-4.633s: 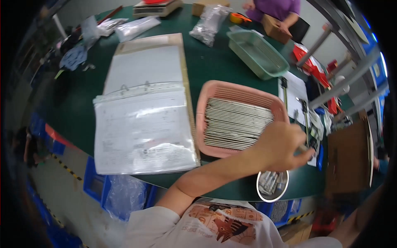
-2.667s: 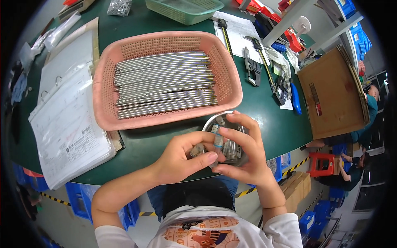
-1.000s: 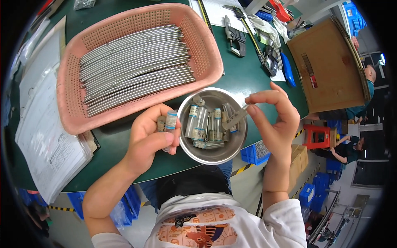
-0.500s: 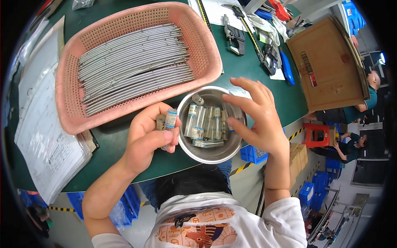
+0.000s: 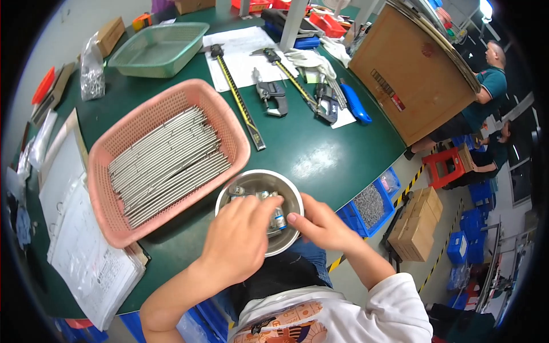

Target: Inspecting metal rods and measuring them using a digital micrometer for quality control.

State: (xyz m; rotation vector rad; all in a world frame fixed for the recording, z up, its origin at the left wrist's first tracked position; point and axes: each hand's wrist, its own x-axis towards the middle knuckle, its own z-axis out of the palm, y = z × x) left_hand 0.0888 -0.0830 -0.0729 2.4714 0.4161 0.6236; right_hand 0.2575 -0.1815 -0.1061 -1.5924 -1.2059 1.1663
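Observation:
The round metal bowl [image 5: 290, 197] stands at the table's front edge with several small labelled glass tubes [image 5: 279, 220] in it. My left hand [image 5: 237, 237] reaches over the bowl from the left, knuckles up and fingers bent down among the tubes. Its fingertips are mostly hidden, so I cannot see whether it still grips any tube. At the bowl's right side, my right hand [image 5: 326, 228] holds the rim, thumb over the edge and the other fingers against the outside.
Left of the bowl, a pink perforated basket [image 5: 243, 134] holds thin metal rods [image 5: 166, 163]. Papers [image 5: 91, 268] lie at far left. Behind are a green basket [image 5: 160, 68], calipers [image 5: 237, 94] and a micrometer [image 5: 271, 97]. A cardboard box [image 5: 412, 74] stands right; people are beyond it.
My left hand, which held two tubes beside the bowl, has moved over into it. My right hand has come down from above the bowl to its rim. The view has shifted, showing more of the table's back.

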